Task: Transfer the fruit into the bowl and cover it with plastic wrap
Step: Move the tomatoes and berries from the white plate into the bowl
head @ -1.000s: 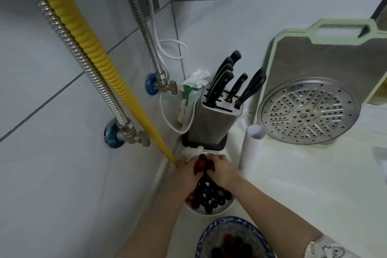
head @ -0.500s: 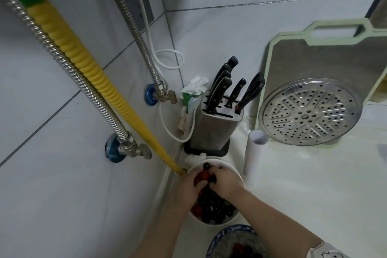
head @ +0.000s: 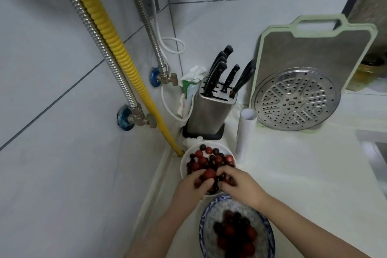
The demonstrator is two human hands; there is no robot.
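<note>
Two hands [head: 217, 184], two bowls [head: 185, 165] of fruit [head: 209, 159]

We see a pale countertop [head: 303, 174], white plate [head: 185, 170] of fruit centre frame, blue-rimmed bowl [head: 270, 236] at bottom, knife block [head: 209, 115] above, wrap roll [head: 244, 130], cutting board [head: 314, 48] upper right.

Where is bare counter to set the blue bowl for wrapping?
Free: the counter right of the hands, below the steamer plate. Crowded: the corner holding the white plate, knife block, and roll.
</note>
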